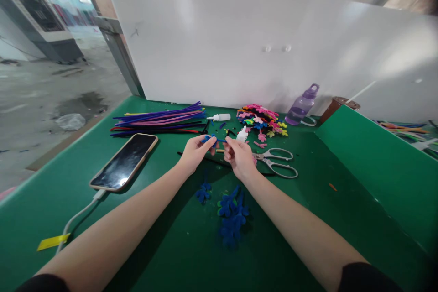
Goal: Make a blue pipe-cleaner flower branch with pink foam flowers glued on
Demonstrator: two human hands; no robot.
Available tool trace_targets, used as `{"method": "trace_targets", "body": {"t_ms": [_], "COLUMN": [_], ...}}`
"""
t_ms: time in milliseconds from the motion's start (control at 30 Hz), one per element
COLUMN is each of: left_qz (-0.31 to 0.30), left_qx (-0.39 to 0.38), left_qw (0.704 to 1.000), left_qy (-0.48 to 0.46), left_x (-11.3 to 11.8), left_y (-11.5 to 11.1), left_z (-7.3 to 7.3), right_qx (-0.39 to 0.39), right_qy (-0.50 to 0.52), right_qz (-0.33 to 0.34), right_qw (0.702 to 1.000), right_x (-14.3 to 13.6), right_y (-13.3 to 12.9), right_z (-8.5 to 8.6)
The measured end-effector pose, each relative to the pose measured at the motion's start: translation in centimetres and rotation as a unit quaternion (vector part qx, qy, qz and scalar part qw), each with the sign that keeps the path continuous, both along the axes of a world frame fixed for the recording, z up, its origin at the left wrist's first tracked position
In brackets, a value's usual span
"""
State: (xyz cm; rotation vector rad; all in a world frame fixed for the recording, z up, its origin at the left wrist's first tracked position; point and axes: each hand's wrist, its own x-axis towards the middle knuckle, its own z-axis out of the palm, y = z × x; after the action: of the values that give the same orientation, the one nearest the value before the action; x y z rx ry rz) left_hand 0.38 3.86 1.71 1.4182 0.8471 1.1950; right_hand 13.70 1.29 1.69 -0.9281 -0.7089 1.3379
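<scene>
Over the middle of the table, my left hand (194, 154) pinches a small blue pipe-cleaner flower (206, 138). Its short straight stem reaches across to my right hand (240, 156), whose thumb and fingers are closed on the stem's end. Fingers partly hide the flower's shape. Below the hands lie a single blue pipe-cleaner flower (204, 193) and a cluster of blue pipe-cleaner flowers (234, 219), some with green edges. Scissors (278, 163) lie just right of my right hand, their blades partly covered by it. A white glue bottle (242, 134) stands behind that hand.
Pipe cleaners (160, 121) lie bundled at the back left, beside another white bottle (221, 117). A colourful flower pile (262, 118) and a purple water bottle (303, 106) are at the back right. A phone (125, 162) with a cable lies left; a green panel (372, 169) stands right.
</scene>
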Motion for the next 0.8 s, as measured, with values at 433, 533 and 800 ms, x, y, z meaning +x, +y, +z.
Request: {"method": "trace_targets", "body": {"t_ms": [433, 533, 800], "left_qz": [0.017, 0.001, 0.001], "left_qx": [-0.044, -0.034, -0.035], "left_qw": [0.994, 0.995, 0.997], "left_qy": [-0.101, -0.093, -0.070], "left_x": [0.0, 0.0, -0.1], "left_y": [0.4, 0.3, 0.4], "left_z": [-0.4, -0.4, -0.7], "right_qx": [0.190, 0.212, 0.207], "right_qy": [-0.309, -0.369, -0.378], "right_qz": [-0.081, -0.102, -0.109], "right_qw": [0.928, 0.899, 0.896], "right_x": [0.0, 0.0, 0.3], "right_y": [-1.5, -1.8, -1.3], "right_z": [0.4, 0.4, -0.1]}}
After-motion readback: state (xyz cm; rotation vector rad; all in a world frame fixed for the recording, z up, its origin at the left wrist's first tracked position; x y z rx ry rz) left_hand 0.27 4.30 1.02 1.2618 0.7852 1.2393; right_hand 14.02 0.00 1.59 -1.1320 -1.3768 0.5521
